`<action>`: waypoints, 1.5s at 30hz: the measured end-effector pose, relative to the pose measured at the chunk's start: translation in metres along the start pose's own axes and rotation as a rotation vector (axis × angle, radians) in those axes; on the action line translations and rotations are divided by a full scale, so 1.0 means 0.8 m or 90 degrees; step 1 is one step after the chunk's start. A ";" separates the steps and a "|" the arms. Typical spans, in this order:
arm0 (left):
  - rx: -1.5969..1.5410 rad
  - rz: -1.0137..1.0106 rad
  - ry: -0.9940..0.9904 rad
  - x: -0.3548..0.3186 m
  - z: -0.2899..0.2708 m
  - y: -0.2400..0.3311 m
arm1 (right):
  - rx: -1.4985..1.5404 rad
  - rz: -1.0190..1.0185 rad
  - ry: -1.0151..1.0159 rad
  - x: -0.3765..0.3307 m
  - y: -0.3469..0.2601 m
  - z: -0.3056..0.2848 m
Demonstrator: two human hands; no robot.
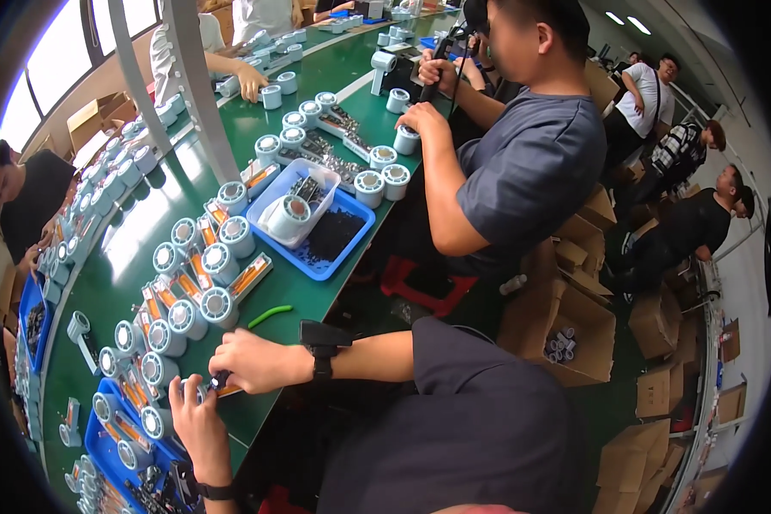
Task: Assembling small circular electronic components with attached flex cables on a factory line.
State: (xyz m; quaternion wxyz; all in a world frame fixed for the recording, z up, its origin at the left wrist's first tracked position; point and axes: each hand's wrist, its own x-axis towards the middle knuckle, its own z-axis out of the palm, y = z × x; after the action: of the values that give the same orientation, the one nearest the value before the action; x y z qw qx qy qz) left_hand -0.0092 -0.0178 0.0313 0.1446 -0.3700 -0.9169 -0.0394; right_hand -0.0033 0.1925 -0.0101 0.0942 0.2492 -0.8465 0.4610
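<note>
Low in the left half of the frame, both hands met over one small part at the near edge of the green workbench [317, 291]. The right hand [253, 361], wearing a black wrist device, was curled with its fingertips pinched on a small dark piece [220, 379] with an orange strip beside it. The left hand [195, 417], coming up from the lower edge, closed its fingers around the same piece from below; what lay between the palms was too small to make out.

The step in hand looked like fitting or seating a small component into an assembly, held just above the blue tray [103, 428] at lower left. Rows of grey cylindrical housings [218, 304] with orange-and-black inserts ran up the bench beside the hands, and a green tool [270, 315] lay just above the right wrist.

The next move likely called for steady two-handed pressure with the part aligned, then a free spot among the crowded housings to set it down.
</note>
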 end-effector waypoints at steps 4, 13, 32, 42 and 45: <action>-0.195 -0.066 0.000 -0.010 0.012 -0.019 | 0.066 0.021 0.030 -0.001 0.004 0.006; -0.213 -0.066 0.120 -0.006 0.023 -0.005 | -0.003 -0.033 -0.082 0.014 0.020 -0.005; -0.153 -0.034 -0.013 -0.011 -0.013 -0.010 | 0.292 0.282 -0.153 -0.002 0.027 -0.017; -0.099 -0.170 0.218 0.080 -0.129 -0.223 | 0.368 0.231 0.021 -0.013 0.022 0.009; -0.088 -0.348 0.147 0.127 -0.071 -0.332 | 0.229 0.136 -0.035 -0.011 0.014 0.006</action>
State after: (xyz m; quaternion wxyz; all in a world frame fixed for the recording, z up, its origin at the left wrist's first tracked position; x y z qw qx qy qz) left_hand -0.2488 -0.1524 0.1247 0.2066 -0.1119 -0.9550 -0.1812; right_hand -0.0012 0.1962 -0.0242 -0.0241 0.1836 -0.7744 0.6050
